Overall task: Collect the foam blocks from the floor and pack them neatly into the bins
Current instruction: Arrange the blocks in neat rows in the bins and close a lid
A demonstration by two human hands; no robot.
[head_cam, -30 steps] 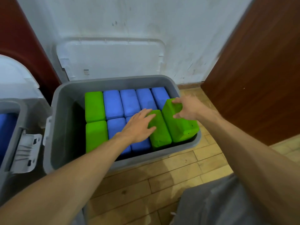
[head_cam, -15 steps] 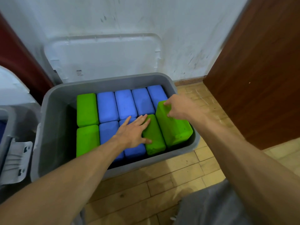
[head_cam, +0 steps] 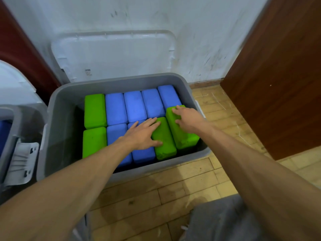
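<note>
Second bin (head_cam: pixel 10 129): far left edge, grey, mostly out of frame; something dark blue shows inside; a pale grey latch (head_cam: pixel 21 162) hangs on its near right side.
Grey bin (head_cam: pixel 57 122): centre of scene, on the wooden floor (head_cam: pixel 173 192), far side close to the white wall (head_cam: pixel 199 32).
Lid (head_cam: pixel 112 54): white, stood on edge behind the grey bin, leaning on the wall.
Left green blocks (head_cam: pixel 95 110): two, one far and one near, at the bin's left side; a dark gap lies between them and the bin's left wall.
Blue blocks (head_cam: pixel 134 106): four in the far row, side by side to the right of the far green one; two more in the near row, partly under the left forearm.
Left hand (head_cam: pixel 144 134): palm down, fingers spread and flat, grasping nothing; it lies across the near blue block and the middle green block (head_cam: pixel 164 145), thumb tip on that green top.
Tilted green block (head_cam: pixel 184 136): rightmost in the near row, beside the middle green one and touching it; it sits higher, its right side raised near the bin's right rim.
Right hand (head_cam: pixel 188 119): fingers spread over the tilted block's far top, fingertips at its far edge, thumb on its upper face; pressing or gripping, cannot tell which.
Brown wooden panel (head_cam: pixel 281 75): far right, upright.
Grey fabric (head_cam: pixel 222 221): near right corner, below the right forearm.
</note>
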